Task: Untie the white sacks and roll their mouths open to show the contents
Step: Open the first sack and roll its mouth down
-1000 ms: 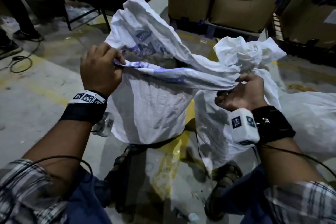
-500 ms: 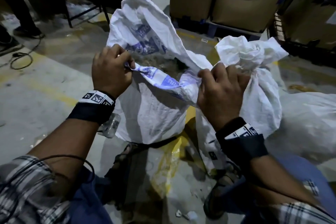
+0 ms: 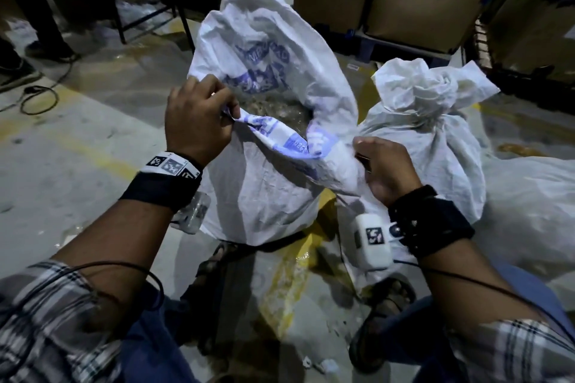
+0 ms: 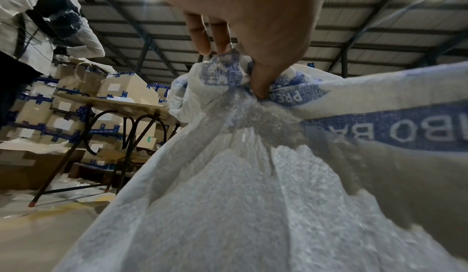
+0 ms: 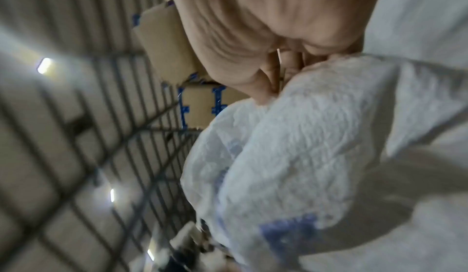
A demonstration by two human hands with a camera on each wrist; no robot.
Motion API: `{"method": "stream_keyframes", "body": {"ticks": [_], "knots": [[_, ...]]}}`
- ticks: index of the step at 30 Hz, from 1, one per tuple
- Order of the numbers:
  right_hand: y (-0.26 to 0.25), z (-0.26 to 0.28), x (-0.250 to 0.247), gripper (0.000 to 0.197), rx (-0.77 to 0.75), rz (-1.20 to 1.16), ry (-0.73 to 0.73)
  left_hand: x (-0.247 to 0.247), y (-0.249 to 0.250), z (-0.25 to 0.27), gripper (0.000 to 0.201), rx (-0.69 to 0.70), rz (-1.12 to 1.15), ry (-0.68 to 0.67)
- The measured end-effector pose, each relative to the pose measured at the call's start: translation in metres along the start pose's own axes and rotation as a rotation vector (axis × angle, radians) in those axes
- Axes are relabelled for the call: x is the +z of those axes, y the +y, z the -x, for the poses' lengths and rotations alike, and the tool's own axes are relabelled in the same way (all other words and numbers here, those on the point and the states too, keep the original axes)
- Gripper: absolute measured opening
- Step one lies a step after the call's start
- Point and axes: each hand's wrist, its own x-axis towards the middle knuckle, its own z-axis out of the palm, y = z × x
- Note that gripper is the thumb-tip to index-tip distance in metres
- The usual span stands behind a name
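Broadly, progress: by my reading the task is partway done; one sack is untied and its mouth is starting to be rolled, and at least one more is not yet begun.
Concrete floor (image 3: 93, 183): grey with worn yellow lines; both sacks stand on it, in front of the person's sandalled feet.
Cardboard cartons (image 3: 420, 9): stacked with blue tape behind the sacks, well apart from the hands.
Open sack (image 3: 264, 190): white woven plastic with blue print, upright between the two hands; its mouth gapes and the far wall stands tall and unrolled.
Tied sack (image 3: 441, 149): just right of the open one and touching it; its neck is bunched and knotted shut, so untying and rolling remain.
Third sack (image 3: 535, 196): a pale bulk at the far right; I cannot tell whether it is tied.
Near rim (image 3: 289, 140): the printed edge nearest the person, stretched between the hands and turned outward.
Contents (image 3: 273, 109): a brownish mass is visible inside, too dim to name.
Left hand (image 3: 197, 121): fingers and thumb curled, pinching the rim's left end.
Right hand (image 3: 385, 171): fingers curled round the bunched right end of the rim, against the tied sack.
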Motion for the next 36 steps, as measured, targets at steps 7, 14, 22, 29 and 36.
{"method": "stream_keyframes", "body": {"ticks": [7, 14, 22, 29, 36], "knots": [[-0.053, -0.013, -0.034, 0.076, 0.204, -0.849, -0.074, 0.0, -0.022, 0.0, 0.009, -0.137, -0.121, -0.01], [-0.025, -0.008, -0.028, 0.014, -0.298, 0.155, 0.466, 0.006, -0.017, -0.001, 0.01, -0.189, -0.07, -0.011], [-0.006, 0.024, 0.004, 0.089, -0.452, 1.215, 0.315, 0.008, -0.003, -0.001, 0.009, -0.126, -0.077, -0.012], [-0.005, -0.003, -0.009, 0.045, -0.381, 0.469, 0.306, 0.0, 0.006, 0.0, 0.008, -0.03, -0.055, 0.0], [-0.026, 0.001, -0.002, 0.022, 0.021, -0.654, -0.058, 0.002, 0.008, -0.008, 0.004, 0.073, -0.134, 0.049]]}}
